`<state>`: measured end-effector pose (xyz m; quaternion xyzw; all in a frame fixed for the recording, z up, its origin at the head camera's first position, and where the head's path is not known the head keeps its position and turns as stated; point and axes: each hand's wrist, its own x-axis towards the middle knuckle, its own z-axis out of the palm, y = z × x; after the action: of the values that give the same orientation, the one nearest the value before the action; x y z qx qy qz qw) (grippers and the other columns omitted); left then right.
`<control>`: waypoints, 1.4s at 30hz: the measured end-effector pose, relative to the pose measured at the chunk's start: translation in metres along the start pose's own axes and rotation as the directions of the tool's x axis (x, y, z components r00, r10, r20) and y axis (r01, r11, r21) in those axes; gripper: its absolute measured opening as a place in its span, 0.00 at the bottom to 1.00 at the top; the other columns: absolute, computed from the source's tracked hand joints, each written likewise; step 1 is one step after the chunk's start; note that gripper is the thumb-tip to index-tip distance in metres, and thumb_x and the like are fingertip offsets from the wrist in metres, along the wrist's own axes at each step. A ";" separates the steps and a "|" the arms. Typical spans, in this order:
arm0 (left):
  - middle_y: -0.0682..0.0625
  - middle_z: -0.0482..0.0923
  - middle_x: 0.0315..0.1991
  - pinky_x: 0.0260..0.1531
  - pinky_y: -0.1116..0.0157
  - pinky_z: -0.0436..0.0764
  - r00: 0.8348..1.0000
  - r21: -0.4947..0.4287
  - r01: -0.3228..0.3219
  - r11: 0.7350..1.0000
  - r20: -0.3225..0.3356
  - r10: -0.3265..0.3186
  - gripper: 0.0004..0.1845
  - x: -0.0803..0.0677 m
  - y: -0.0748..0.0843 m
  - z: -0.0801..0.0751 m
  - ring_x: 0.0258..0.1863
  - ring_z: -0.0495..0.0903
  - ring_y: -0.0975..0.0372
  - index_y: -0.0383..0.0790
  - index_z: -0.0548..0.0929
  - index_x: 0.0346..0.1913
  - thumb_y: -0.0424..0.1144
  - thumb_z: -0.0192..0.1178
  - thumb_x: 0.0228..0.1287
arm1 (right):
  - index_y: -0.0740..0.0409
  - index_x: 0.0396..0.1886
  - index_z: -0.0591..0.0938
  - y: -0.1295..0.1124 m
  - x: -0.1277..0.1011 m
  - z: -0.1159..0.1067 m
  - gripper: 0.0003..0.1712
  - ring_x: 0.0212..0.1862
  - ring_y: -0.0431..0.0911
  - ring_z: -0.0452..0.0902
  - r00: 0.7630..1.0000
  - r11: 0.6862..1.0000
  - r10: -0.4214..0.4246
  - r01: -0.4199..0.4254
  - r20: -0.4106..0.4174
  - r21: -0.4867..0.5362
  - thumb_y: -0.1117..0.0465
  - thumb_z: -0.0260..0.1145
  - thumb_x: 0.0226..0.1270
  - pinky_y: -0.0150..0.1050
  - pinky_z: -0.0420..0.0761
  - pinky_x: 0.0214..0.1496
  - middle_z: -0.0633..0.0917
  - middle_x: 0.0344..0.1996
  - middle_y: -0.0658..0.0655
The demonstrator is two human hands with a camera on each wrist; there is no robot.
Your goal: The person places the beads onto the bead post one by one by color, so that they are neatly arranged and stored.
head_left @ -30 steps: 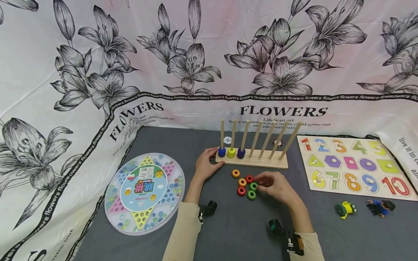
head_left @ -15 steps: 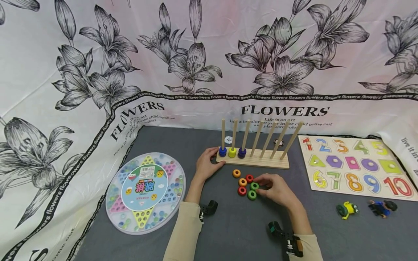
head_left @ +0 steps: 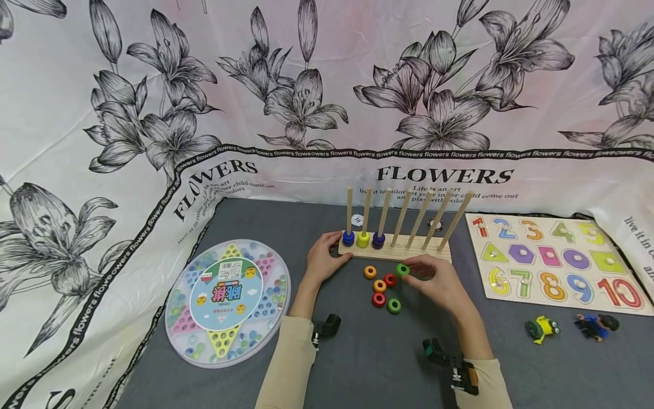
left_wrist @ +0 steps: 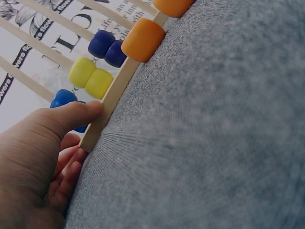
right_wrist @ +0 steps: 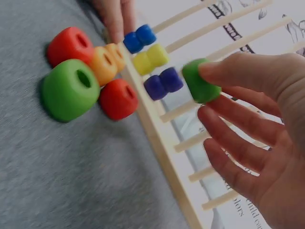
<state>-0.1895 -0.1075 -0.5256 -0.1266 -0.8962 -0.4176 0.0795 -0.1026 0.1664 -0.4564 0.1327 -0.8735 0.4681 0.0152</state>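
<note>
My right hand pinches a green ring between thumb and fingertips, lifted just in front of the wooden peg rack. My left hand grips the rack's left end, its thumb on the front of the base. Blue rings, yellow rings and dark blue rings sit in pairs on the three leftmost pegs; the other pegs are bare. Before the rack lie two orange rings, two red rings and another green ring.
A round Chinese checkers board lies to the left. On the right is a number and shape puzzle board, with a frog toy and a small figure below it. A flower-printed cloth hangs behind.
My right hand has taken one green ring from the group and raised it toward the rack. The left hand stays at the rack's end.
</note>
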 end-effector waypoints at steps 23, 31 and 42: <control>0.46 0.78 0.57 0.48 0.60 0.81 0.999 0.011 0.051 0.999 -0.001 -0.051 0.31 -0.008 -0.006 -0.007 0.48 0.80 0.55 0.38 0.80 0.63 0.44 0.74 0.56 | 0.80 0.45 0.82 -0.088 0.036 -0.019 0.17 0.37 0.35 0.80 0.869 0.961 -0.191 0.261 -0.456 0.095 0.83 0.69 0.52 0.25 0.81 0.41 0.82 0.40 0.73; 0.45 0.78 0.57 0.49 0.59 0.80 1.000 0.003 0.017 1.000 -0.004 -0.017 0.31 0.002 -0.001 -0.005 0.49 0.80 0.55 0.38 0.80 0.63 0.43 0.74 0.56 | 0.80 0.45 0.83 -0.103 0.054 -0.028 0.16 0.37 0.33 0.79 0.776 0.945 -0.223 0.321 -0.589 0.066 0.81 0.69 0.54 0.24 0.80 0.42 0.81 0.38 0.73; 0.46 0.78 0.58 0.48 0.61 0.81 1.000 -0.002 -0.002 1.000 0.007 0.002 0.32 0.000 0.000 -0.002 0.48 0.80 0.56 0.38 0.79 0.63 0.44 0.74 0.56 | 0.70 0.44 0.87 -0.095 0.075 -0.031 0.13 0.36 0.43 0.80 0.696 0.961 -0.251 0.265 -0.672 -0.084 0.73 0.71 0.57 0.26 0.79 0.40 0.85 0.37 0.65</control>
<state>-0.1893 -0.1090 -0.5244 -0.1291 -0.8960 -0.4180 0.0765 -0.1543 0.1253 -0.3501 0.0744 -0.7759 0.4854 0.3960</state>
